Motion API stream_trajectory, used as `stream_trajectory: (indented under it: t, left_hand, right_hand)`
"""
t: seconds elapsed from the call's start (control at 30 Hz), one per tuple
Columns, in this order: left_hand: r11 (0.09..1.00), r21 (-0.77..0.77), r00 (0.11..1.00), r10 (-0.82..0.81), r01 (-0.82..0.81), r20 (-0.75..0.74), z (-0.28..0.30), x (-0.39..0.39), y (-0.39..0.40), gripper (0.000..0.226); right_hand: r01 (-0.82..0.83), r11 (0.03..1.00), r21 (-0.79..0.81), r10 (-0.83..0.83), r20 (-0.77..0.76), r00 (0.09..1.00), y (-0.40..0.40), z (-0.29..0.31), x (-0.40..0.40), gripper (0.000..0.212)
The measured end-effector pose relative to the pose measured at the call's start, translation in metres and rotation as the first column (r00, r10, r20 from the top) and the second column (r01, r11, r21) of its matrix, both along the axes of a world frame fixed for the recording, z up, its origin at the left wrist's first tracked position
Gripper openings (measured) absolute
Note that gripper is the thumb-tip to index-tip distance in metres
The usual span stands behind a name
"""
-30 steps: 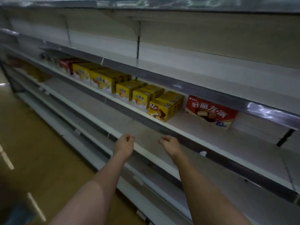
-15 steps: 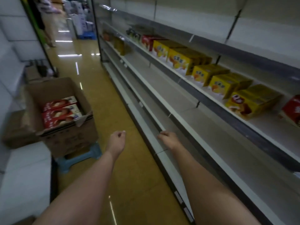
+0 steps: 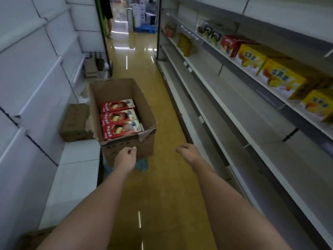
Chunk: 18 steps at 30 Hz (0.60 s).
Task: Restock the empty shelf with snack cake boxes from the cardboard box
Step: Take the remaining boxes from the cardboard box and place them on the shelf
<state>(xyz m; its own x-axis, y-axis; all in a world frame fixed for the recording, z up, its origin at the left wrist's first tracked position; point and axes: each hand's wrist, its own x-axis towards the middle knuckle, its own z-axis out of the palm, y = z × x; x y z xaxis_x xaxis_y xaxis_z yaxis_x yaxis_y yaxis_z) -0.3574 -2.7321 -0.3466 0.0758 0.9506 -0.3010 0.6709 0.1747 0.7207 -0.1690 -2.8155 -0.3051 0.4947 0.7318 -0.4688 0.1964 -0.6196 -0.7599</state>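
Two bare forearms reach forward over the glossy yellow-brown floor [image 3: 162, 186]. The left hand [image 3: 126, 156] hangs with its fingers loosely curled and holds nothing; it shows in front of the near wall of the open brown cardboard box [image 3: 124, 147], though whether it touches the cardboard cannot be told. The right hand [image 3: 189, 152], likewise loosely curled with nothing in it, hovers over the floor between the box and the foot of the long grey metal shelving [image 3: 252, 127] on the right.

The cardboard box stands on a small blue-green stool [image 3: 142, 165] (only a corner shows beneath it). Inside lie three red snack cake boxes [image 3: 118, 117], flat and side by side in a row from near to far, just beyond and above the left hand. To the left of the box a smaller closed brown carton [image 3: 75, 123] rests on a low white ledge [image 3: 72, 177].

On the right, the lower grey shelves are bare, while an upper shelf carries yellow snack boxes [image 3: 281, 80], with a red box [image 3: 229, 45] farther along. At the far end of the aisle stand stacked white cartons [image 3: 137, 15].
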Motion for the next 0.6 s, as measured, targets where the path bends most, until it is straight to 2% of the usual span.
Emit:
stream_trajectory:
  t: [0.3,0.47,0.6]
  left_hand:
    - [0.981,0.01,0.981,0.195,-0.195,0.018,-0.024,-0.034,0.085,0.034]
    - [0.939,0.069,0.941,0.338,-0.338,0.017,-0.03,-0.037,0.13,0.031]
    - [0.904,0.103,0.908,0.419,-0.414,-0.025,-0.031,-0.033,0.169,0.037]
  right_hand:
    - [-0.034,0.998,-0.047,0.035,0.026,0.999,0.108,-0.021,-0.026,0.045]
    - [-0.057,0.994,-0.09,0.061,0.038,0.997,0.167,-0.032,-0.022,0.031]
    - [-0.088,0.99,-0.108,0.095,0.065,0.993,0.219,-0.039,-0.013,0.029]
